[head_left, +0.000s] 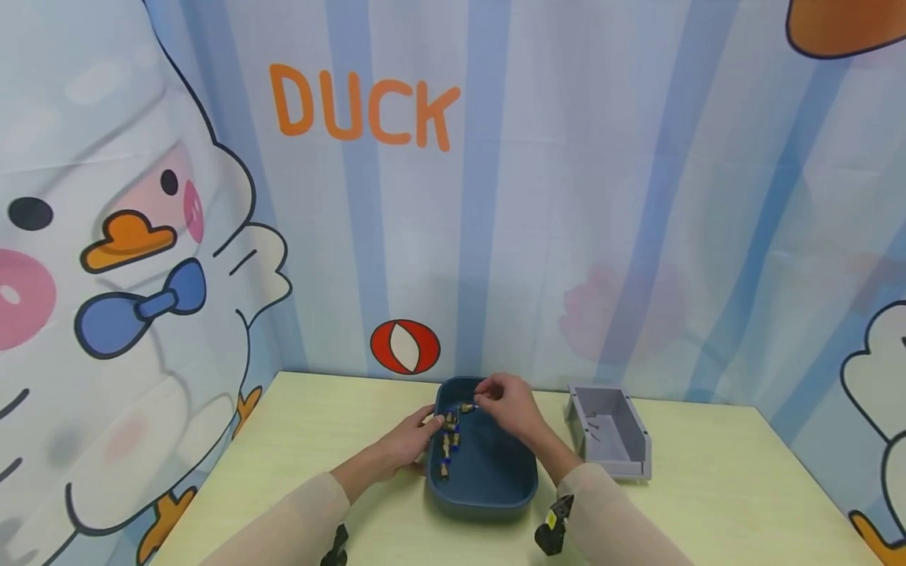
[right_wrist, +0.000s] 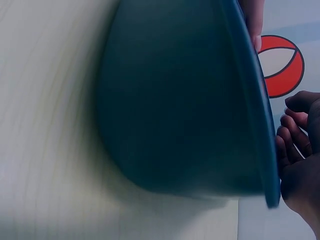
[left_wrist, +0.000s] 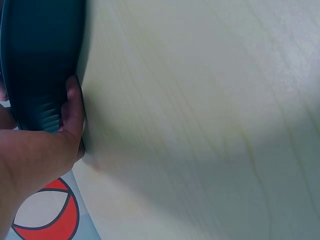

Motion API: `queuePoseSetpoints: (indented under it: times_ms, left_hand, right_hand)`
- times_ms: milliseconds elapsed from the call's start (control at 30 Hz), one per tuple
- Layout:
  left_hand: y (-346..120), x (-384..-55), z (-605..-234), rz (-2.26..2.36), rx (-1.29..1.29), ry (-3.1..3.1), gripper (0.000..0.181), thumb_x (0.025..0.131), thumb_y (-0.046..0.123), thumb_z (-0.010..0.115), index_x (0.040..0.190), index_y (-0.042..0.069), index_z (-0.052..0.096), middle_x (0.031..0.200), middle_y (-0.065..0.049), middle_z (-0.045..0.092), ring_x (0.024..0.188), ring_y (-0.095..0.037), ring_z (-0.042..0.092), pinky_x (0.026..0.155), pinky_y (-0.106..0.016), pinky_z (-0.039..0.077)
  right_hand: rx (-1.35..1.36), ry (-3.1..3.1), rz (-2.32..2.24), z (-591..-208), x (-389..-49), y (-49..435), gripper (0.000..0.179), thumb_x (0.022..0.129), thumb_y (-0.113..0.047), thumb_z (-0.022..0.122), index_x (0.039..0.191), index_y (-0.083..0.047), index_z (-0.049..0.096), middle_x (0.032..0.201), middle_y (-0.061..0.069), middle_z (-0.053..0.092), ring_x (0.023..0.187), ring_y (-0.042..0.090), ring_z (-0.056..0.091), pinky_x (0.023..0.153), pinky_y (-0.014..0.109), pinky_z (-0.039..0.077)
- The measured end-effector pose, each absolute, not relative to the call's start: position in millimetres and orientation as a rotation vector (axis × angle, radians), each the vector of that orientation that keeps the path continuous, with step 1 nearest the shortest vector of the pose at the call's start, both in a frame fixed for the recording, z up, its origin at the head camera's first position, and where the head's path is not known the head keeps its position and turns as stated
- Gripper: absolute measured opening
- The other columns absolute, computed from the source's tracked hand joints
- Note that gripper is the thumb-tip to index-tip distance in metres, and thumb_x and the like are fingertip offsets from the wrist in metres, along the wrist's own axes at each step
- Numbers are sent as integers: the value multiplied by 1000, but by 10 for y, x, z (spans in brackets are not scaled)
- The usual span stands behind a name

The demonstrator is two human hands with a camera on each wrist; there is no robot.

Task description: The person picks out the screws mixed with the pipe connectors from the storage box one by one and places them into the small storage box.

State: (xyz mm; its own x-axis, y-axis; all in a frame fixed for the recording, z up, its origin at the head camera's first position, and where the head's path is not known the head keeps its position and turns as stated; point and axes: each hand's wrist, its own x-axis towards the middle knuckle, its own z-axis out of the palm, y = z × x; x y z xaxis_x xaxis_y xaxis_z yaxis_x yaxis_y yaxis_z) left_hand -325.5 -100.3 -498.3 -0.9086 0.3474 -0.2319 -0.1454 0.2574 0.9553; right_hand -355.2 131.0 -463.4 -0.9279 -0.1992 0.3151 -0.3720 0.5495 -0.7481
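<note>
A dark blue plastic basin [head_left: 488, 472] stands on the table. The left hand [head_left: 409, 437] grips its left side, thumb over the rim and fingers against the outer wall. Inside, along the left wall, lie several small brass fittings [head_left: 446, 446] with blue collars. Over the basin's back part is the right hand [head_left: 506, 399], its fingers curled and its fingertips right at another brass fitting [head_left: 466, 408]. Whether they pinch it I cannot tell. In the right wrist view the curled fingers [right_wrist: 290, 132] show just above the rim, and the basin hides the fittings.
Right of the basin is a grey open-fronted bin [head_left: 614, 436] with a few small thin screw-like pieces [head_left: 593, 421] in it. The pale wood-grain table [head_left: 340, 409] ends at a printed duck curtain [head_left: 531, 196] behind. Dark wrist cameras [head_left: 554, 525] sit under the sleeves.
</note>
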Motion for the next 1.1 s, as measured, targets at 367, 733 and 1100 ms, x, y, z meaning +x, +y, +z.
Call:
queuePoseSetpoints:
  times_ms: [367, 733, 1100]
  left_hand:
    - [-1012, -3169, -4870, 1691, 227, 2126, 61, 115, 41, 43, 166, 10, 29, 149, -24, 55, 128, -43, 60, 89, -62, 60]
    - [-1023, -3164, -4864, 1685, 234, 2120, 59, 116, 39, 40, 166, 10, 28, 150, -24, 53, 128, -41, 60, 90, -61, 60]
    - [-1025, -3131, -4833, 1698, 243, 2112, 58, 116, 37, 42, 166, 10, 30, 150, -25, 53, 126, -42, 60, 90, -65, 59]
  right_hand:
    - [443, -2612, 1308, -4596, -3575, 1140, 3, 95, -9, 78, 97, -6, 77, 87, 2, 70, 81, 16, 64, 79, 41, 58]
    - [423, -2620, 1337, -4649, -3587, 1105, 4, 95, -8, 77, 98, -5, 76, 88, 3, 70, 82, 17, 64, 80, 40, 58]
    - [397, -2647, 1344, -4718, -3645, 1028, 4, 95, -8, 77, 98, -5, 76, 88, 3, 71, 82, 16, 64, 81, 39, 57]
